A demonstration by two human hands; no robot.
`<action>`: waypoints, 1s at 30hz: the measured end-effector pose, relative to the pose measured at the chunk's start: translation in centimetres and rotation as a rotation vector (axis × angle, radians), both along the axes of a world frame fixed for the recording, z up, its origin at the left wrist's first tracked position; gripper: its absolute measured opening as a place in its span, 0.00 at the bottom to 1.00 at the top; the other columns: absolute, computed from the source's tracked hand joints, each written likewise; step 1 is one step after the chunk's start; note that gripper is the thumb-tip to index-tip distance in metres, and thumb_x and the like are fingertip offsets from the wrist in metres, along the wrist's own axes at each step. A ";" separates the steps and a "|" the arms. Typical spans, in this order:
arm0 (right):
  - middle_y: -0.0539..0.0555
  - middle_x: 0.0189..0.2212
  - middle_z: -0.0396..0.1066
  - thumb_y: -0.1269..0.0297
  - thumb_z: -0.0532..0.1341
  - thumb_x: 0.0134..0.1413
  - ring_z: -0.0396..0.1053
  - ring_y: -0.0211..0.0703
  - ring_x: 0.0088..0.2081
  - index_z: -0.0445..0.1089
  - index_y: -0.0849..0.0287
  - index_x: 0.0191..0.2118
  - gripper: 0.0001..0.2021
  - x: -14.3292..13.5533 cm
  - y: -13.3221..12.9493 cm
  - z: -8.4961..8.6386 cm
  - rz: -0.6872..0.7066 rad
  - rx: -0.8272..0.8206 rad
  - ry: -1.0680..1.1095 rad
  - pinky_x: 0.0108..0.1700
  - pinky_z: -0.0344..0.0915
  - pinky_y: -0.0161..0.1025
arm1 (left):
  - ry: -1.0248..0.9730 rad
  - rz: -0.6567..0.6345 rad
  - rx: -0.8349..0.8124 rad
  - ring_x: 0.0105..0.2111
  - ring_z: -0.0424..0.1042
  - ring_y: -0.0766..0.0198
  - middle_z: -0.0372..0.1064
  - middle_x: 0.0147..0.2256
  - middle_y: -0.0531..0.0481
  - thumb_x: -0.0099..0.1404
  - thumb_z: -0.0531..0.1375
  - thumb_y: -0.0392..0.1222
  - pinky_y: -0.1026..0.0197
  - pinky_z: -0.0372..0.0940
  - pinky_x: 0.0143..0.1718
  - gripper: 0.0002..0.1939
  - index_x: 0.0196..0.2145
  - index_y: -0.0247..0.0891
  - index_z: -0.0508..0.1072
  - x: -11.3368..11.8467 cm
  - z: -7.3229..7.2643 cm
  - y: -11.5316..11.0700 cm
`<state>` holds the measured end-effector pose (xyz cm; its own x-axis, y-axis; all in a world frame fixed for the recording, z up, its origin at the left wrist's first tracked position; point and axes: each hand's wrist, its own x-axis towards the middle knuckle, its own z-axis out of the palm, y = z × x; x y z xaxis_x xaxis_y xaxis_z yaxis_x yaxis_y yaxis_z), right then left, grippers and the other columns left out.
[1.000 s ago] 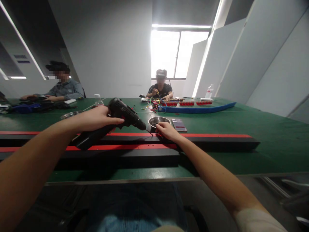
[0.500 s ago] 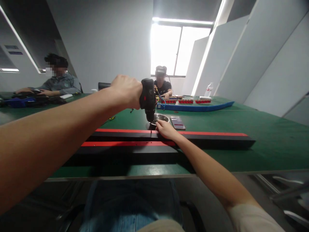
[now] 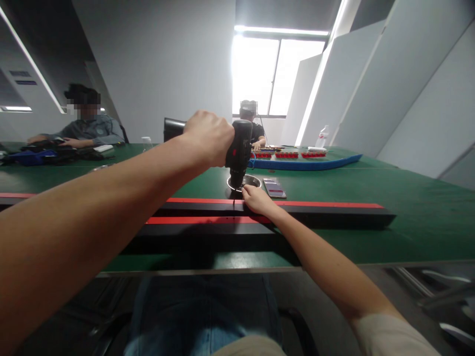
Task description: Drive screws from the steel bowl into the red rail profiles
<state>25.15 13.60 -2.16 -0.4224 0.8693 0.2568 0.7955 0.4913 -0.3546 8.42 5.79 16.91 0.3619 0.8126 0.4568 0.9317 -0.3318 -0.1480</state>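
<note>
My left hand (image 3: 211, 137) is wrapped round a black cordless drill (image 3: 239, 148), which points downward. Its bit touches or nearly touches the red top of the farther black bar (image 3: 334, 210). Right of the bit, my right hand (image 3: 256, 198) rests on that same bar, fingers closed together; whatever they hold is hidden. A second red-topped black bar (image 3: 208, 228) lies nearer to me, parallel to the first. Just behind my right fingers stands a round metal bowl (image 3: 256, 179); its contents cannot be made out clearly.
A phone (image 3: 274, 188) lies right of the bowl on the green table (image 3: 371, 183). Farther back are a long blue strip (image 3: 315, 163), several red parts (image 3: 286, 155) and a bottle (image 3: 323, 134). One person (image 3: 98, 128) sits at the far left, another (image 3: 256, 131) opposite me.
My left hand and the drill have shifted to the right, and the drill's rear has swung into view. My right hand has hardly moved.
</note>
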 end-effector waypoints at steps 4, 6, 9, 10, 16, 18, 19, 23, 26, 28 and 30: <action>0.62 0.42 0.77 0.59 0.45 0.72 0.72 0.50 0.40 0.72 0.60 0.39 0.19 -0.1 -0.3 0.2 -0.001 -0.002 -0.035 0.37 0.57 0.38 | 0.159 0.132 0.002 0.53 0.68 0.35 0.73 0.43 0.26 0.56 0.71 0.40 0.40 0.53 0.55 0.20 0.40 0.19 0.76 0.5 0.4 -0.1; 0.63 0.43 0.77 0.59 0.46 0.72 0.72 0.51 0.42 0.72 0.60 0.40 0.19 -0.1 -0.5 0.3 -0.004 -0.006 -0.041 0.38 0.57 0.39 | 0.174 0.153 -0.008 0.51 0.69 0.35 0.73 0.42 0.26 0.56 0.71 0.43 0.41 0.55 0.54 0.21 0.39 0.19 0.75 0.3 0.5 0.1; 0.63 0.44 0.77 0.58 0.47 0.71 0.72 0.51 0.42 0.73 0.60 0.39 0.19 -0.1 -0.8 0.5 0.012 -0.009 -0.025 0.40 0.58 0.39 | 0.170 0.183 -0.016 0.49 0.71 0.36 0.73 0.40 0.28 0.55 0.71 0.44 0.42 0.56 0.52 0.21 0.37 0.20 0.75 -0.1 0.4 0.4; 0.63 0.43 0.77 0.58 0.48 0.71 0.72 0.51 0.42 0.73 0.60 0.39 0.19 -0.1 -0.9 0.6 0.029 -0.011 -0.014 0.40 0.58 0.38 | 0.165 0.183 -0.016 0.49 0.71 0.36 0.73 0.40 0.29 0.55 0.71 0.44 0.43 0.56 0.52 0.21 0.36 0.21 0.75 -0.2 0.4 0.5; 0.60 0.42 0.77 0.59 0.49 0.71 0.71 0.47 0.41 0.72 0.60 0.40 0.17 0.2 -0.9 1.0 0.178 -0.071 0.046 0.42 0.60 0.37 | -0.046 0.108 -0.162 0.56 0.65 0.35 0.72 0.37 0.39 0.48 0.74 0.39 0.45 0.55 0.53 0.18 0.34 0.26 0.77 -0.7 1.3 0.7; 0.60 0.42 0.76 0.59 0.49 0.71 0.71 0.46 0.40 0.71 0.60 0.40 0.17 0.4 -0.8 1.2 0.200 -0.078 0.056 0.42 0.60 0.37 | -0.167 0.072 -0.377 0.52 0.68 0.43 0.72 0.34 0.44 0.46 0.74 0.34 0.53 0.59 0.49 0.14 0.32 0.28 0.79 -1.2 2.1 0.9; 0.60 0.41 0.76 0.59 0.49 0.71 0.71 0.46 0.40 0.71 0.60 0.39 0.16 0.4 -0.7 1.2 0.212 -0.080 0.060 0.42 0.60 0.37 | -0.232 0.070 -0.496 0.48 0.70 0.48 0.72 0.31 0.46 0.46 0.73 0.31 0.58 0.60 0.46 0.12 0.30 0.28 0.79 -1.6 2.5 0.9; 0.59 0.41 0.74 0.59 0.48 0.71 0.69 0.45 0.39 0.68 0.60 0.39 0.15 0.6 -0.4 1.3 0.261 -0.081 0.078 0.40 0.59 0.37 | -0.429 0.082 -0.784 0.28 0.70 0.63 0.73 0.25 0.46 0.48 0.71 0.28 0.65 0.62 0.31 0.11 0.32 0.25 0.81 -3.4 2.6 0.2; 0.57 0.37 0.73 0.60 0.48 0.70 0.68 0.43 0.36 0.67 0.59 0.37 0.14 1.2 0.1 1.2 0.263 -0.070 0.081 0.37 0.58 0.37 | -0.416 -0.032 -0.812 0.22 0.69 0.62 0.74 0.24 0.45 0.51 0.71 0.35 0.64 0.61 0.24 0.13 0.36 0.28 0.81 -4.7 1.2 -1.0; 0.55 0.33 0.71 0.61 0.47 0.70 0.66 0.43 0.33 0.65 0.59 0.35 0.15 2.1 0.4 1.0 0.239 -0.061 0.082 0.35 0.57 0.37 | -0.450 -0.052 -0.787 0.20 0.69 0.61 0.73 0.23 0.44 0.55 0.69 0.42 0.62 0.61 0.22 0.13 0.36 0.31 0.81 -5.5 -0.3 -1.9; 0.55 0.32 0.71 0.60 0.47 0.69 0.65 0.43 0.32 0.65 0.58 0.34 0.15 3.4 0.7 0.9 0.205 -0.055 0.083 0.35 0.57 0.37 | -0.559 -0.016 -0.755 0.20 0.70 0.59 0.73 0.23 0.43 0.56 0.68 0.49 0.60 0.61 0.21 0.15 0.33 0.33 0.80 -6.2 -2.0 -2.7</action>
<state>28.58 14.25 -1.22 -0.5708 0.7812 0.2530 0.6481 0.6178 -0.4454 2.18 3.05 14.89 0.2632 0.9616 -0.0777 0.7970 -0.1714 0.5792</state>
